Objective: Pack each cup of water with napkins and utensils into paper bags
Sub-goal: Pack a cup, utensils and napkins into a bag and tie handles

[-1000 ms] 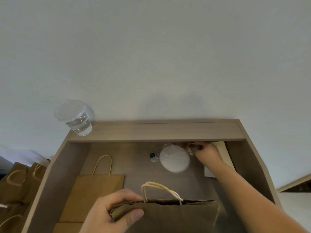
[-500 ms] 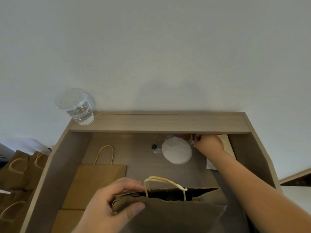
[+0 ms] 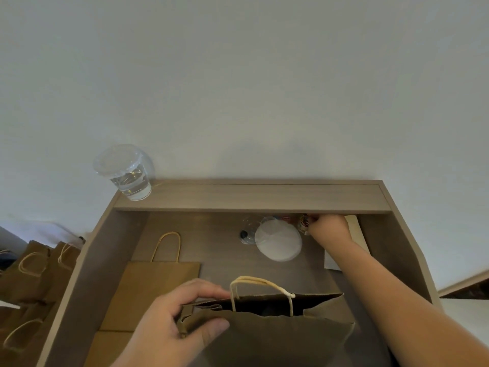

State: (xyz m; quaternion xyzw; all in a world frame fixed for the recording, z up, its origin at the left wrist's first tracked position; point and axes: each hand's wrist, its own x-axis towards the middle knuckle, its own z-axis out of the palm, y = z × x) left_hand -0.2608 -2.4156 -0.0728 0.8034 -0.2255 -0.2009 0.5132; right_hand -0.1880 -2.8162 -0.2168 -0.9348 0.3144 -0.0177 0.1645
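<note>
An open brown paper bag [image 3: 267, 337] stands at the front of the desk recess. My left hand [image 3: 174, 324] pinches its left rim, holding the mouth apart. My right hand [image 3: 329, 229] reaches to the back of the recess under the shelf, fingers closed around small colourful items [image 3: 303, 223] that are mostly hidden. A lidded clear cup [image 3: 277, 241] stands just left of that hand. White napkins [image 3: 357, 229] lie under my right wrist. Another clear cup of water [image 3: 125, 172] sits on the shelf's left end.
A flat brown paper bag [image 3: 150, 292] lies on the desk to the left. Several more bags [image 3: 34, 276] stand outside the desk's left wall [image 3: 87, 274]. A small dark-capped clear object [image 3: 244, 235] sits beside the lidded cup. The shelf [image 3: 251, 198] overhangs the back.
The bag's mouth has opened wider under my left hand. My right hand has stayed at the back by the cup, shifting slightly further under the shelf. The view has tilted a little.
</note>
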